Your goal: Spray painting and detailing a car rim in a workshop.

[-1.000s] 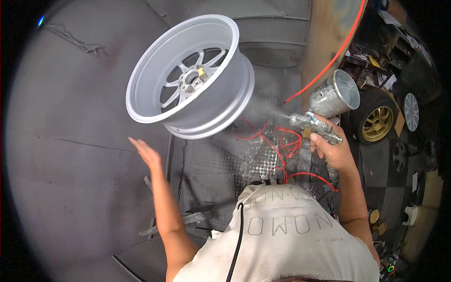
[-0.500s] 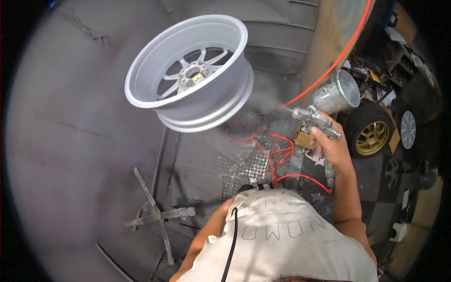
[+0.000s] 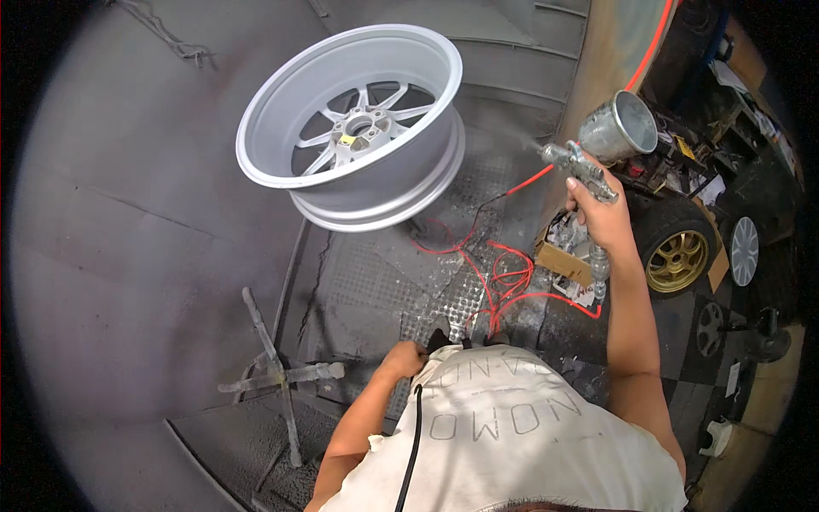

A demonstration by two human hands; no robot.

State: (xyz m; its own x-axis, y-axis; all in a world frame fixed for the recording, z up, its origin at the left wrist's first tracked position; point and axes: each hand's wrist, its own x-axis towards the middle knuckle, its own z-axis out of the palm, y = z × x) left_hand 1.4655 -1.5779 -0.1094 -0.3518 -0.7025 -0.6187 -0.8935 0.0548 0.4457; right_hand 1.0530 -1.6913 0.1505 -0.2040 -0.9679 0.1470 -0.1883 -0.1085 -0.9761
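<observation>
My right hand [image 3: 604, 218] is closed around the handle of a spray gun [image 3: 573, 162], which has a grey metal paint cup [image 3: 627, 125] on it. Its nozzle points left toward a silver car wheel rim [image 3: 375, 189], with a gap between them, and a faint haze shows in front of the nozzle. Tilted, the bare rim shows its spokes and hub; a small yellow mark sits by the hub. What holds the rim up is mostly hidden. My left hand [image 3: 406, 359] is closed low beside my shirt hem; anything inside it is hidden.
A red air hose [image 3: 512, 273] lies coiled on the floor and runs to the gun. Left stands a paint-crusted cross-shaped stand [image 3: 281, 375]. On the right are a cardboard box [image 3: 563, 262], a tyre with a gold rim [image 3: 678, 256] and a silver wheel cover [image 3: 744, 252].
The rim has turned clockwise, its yellow mark passing from right to left below the hub. The gun has risen slightly in view. More of my left hand shows beside the shirt.
</observation>
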